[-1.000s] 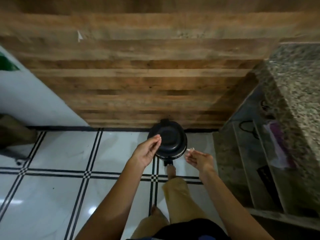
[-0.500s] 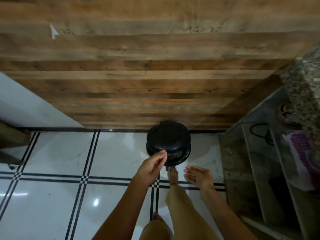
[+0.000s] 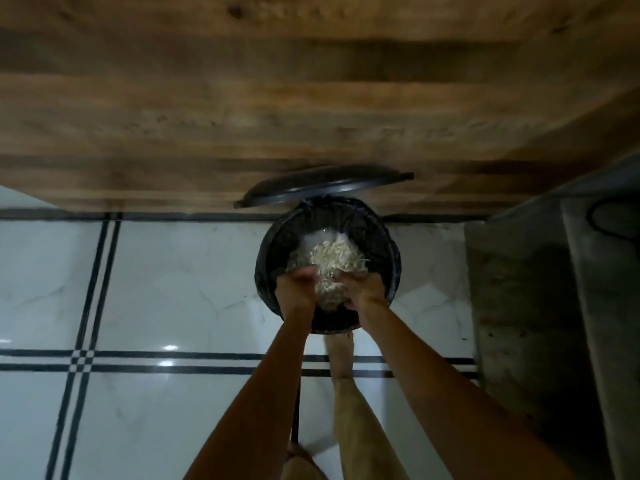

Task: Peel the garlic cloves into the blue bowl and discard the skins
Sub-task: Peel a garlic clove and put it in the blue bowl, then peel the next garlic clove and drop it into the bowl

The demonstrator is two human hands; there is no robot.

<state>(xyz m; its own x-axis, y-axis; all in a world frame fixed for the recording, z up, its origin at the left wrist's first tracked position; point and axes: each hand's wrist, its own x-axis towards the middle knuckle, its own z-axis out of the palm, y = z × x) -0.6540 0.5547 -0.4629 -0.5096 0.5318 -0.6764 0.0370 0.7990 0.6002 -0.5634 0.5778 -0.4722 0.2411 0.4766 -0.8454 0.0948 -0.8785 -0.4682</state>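
Left hand (image 3: 295, 292) and right hand (image 3: 364, 292) are cupping pale papery garlic skins (image 3: 334, 256) together. They're hanging over the open round black bin (image 3: 388, 244) for dumping

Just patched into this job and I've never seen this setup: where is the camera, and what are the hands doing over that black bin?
There is no machine: a person works with bare hands, and the one camera sits on their head, looking forward and down. The two arms coming in from the bottom are the person's own. The left hand and right hand are close together over a black pedal bin on a white tiled floor, against a wooden wall. The bin's lid stands raised, and a bare foot reaches to its base, seemingly on the pedal. A pale heap of garlic skins lies in the bin and between the hands. Whether the fingers grip any skins cannot be told. The blue bowl is not in view.
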